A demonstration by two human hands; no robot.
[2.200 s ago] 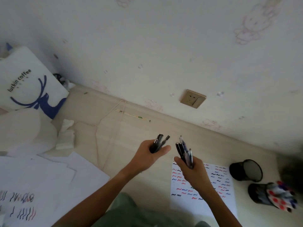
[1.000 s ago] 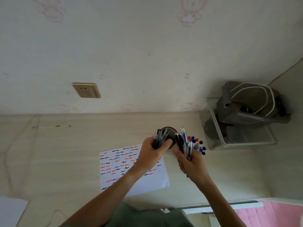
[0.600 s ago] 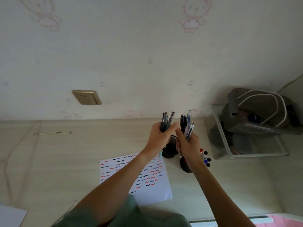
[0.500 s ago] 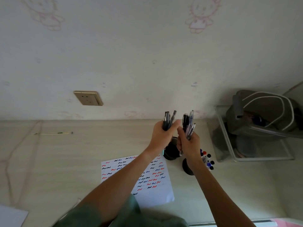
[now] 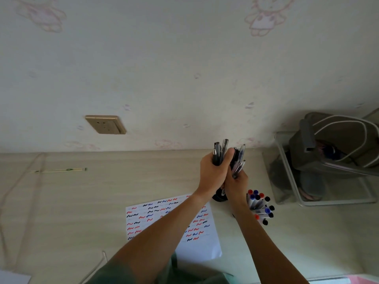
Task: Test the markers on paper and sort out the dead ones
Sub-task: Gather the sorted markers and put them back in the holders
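We hold two bundles apart to keep sorted groups separate: left hand (image 5: 213, 173) clenches dark pens (image 5: 219, 151), right hand (image 5: 235, 184) clenches a second bundle (image 5: 239, 160), above the scribbled test paper (image 5: 143, 218) on the tabletop (image 5: 61, 201).

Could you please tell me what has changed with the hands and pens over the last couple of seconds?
The left hand and right hand, earlier apart, have closed together until touching, above the black cup. Each still grips its pen bundle; the test sheet stays put.
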